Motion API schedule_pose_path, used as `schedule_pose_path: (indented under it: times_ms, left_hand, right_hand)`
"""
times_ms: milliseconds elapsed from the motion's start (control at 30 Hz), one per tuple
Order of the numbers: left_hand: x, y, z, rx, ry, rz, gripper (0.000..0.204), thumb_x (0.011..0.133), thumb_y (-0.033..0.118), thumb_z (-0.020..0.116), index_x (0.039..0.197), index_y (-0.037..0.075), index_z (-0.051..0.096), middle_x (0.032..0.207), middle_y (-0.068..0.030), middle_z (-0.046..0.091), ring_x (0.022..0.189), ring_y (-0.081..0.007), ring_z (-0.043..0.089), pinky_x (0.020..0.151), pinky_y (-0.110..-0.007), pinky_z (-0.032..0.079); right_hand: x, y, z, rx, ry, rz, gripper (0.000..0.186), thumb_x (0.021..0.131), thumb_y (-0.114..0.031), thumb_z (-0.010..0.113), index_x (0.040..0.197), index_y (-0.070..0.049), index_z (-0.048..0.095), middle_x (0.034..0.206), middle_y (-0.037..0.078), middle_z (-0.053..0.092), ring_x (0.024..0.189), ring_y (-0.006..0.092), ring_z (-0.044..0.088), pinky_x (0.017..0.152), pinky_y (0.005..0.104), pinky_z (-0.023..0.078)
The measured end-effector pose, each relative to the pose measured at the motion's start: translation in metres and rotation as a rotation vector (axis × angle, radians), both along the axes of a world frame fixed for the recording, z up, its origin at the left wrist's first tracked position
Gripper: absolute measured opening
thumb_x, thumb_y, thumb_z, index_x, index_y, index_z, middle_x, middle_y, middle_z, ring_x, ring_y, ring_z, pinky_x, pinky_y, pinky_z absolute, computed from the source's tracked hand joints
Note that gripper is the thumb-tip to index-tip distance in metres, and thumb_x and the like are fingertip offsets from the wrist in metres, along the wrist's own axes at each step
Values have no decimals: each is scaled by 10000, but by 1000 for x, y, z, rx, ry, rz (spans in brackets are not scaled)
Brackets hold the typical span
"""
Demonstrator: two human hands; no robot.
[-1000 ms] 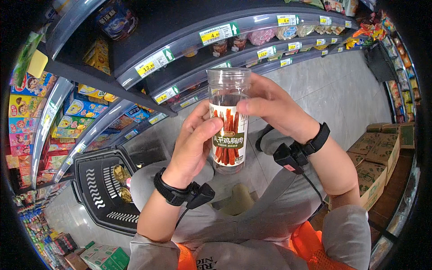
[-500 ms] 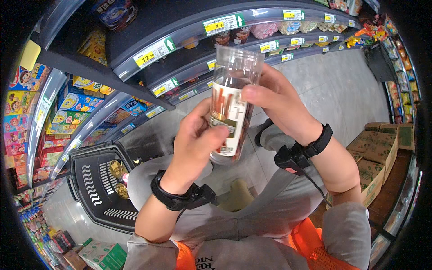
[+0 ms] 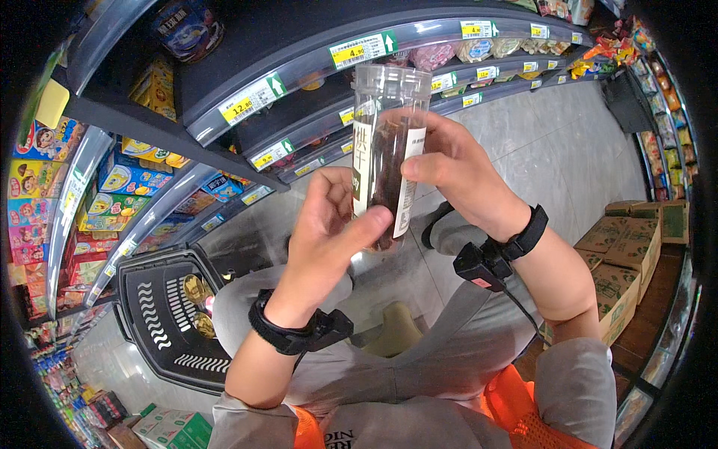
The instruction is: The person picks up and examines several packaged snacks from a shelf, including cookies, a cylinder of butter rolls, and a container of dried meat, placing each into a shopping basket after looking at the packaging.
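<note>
A clear plastic jar [image 3: 387, 161] with dark brown dried food inside and a white label around it stands nearly upright before me, above my knees. My left hand [image 3: 329, 221] grips its lower left side, the thumb lying across the front near the base. Higher up, my right hand [image 3: 445, 161] holds the right side, with the thumb on the label's edge and the fingers behind. The jar's top part is see-through, and its contents reach to below the rim. Both my wrists carry black straps with small black devices.
Dark shelves [image 3: 224, 82] with price tags curve across the front and left, holding boxed snacks [image 3: 120, 183]. A black basket [image 3: 161, 329] with gold-coloured packages sits on the floor at my left. Cardboard cartons [image 3: 621, 247] are stacked at the right. A green-and-white carton [image 3: 176, 426] lies lower left.
The jar has turned about its long axis in my hands, so the label's front has moved left and its dark contents and the label's other edge now show.
</note>
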State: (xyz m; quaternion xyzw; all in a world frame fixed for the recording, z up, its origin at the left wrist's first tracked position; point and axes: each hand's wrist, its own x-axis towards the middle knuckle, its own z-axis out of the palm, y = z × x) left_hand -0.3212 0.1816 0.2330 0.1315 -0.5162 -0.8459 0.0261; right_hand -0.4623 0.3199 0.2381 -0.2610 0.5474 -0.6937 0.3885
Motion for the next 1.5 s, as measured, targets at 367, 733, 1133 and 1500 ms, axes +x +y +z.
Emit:
schedule_pose_path:
  times_ms: [367, 733, 1133, 1500]
  left_hand:
    - [-4, 2, -11, -264, 124, 104, 617, 749, -9, 739, 1262, 8, 396, 1200, -99, 567, 1072, -149, 567, 963, -306, 414]
    - [-4, 5, -7, -214, 123, 102, 601, 753, -25, 710, 1263, 8, 394, 1186, -94, 580, 1060, -139, 574, 968, -314, 420]
    - [-2, 3, -10, -289, 165, 101, 580, 747, -36, 703, 1238, 18, 398, 1097, -65, 573, 956, -118, 576, 927, -314, 434]
    - [4, 5, 4, 254, -17, 41, 867, 725, 553, 491, 1355, -37, 412, 1184, -225, 599, 1056, -362, 613, 846, -399, 529]
  right_hand:
    - [4, -2, 0, -108, 190, 18, 670, 704, -124, 779, 1303, -33, 492, 1198, 33, 582, 1111, 143, 525, 963, 349, 412]
    - [3, -5, -6, -161, 217, 29, 647, 702, -141, 816, 1269, -54, 515, 1158, 16, 577, 1092, 136, 524, 938, 339, 421]
    - [3, -4, -4, -175, 205, 42, 668, 691, -146, 827, 1271, -49, 510, 1193, 32, 550, 1110, 151, 514, 941, 344, 422]
    - [4, -2, 11, -60, -41, 215, 774, 812, -394, 684, 1426, -45, 367, 1295, 123, 529, 1031, 161, 596, 766, 248, 489]
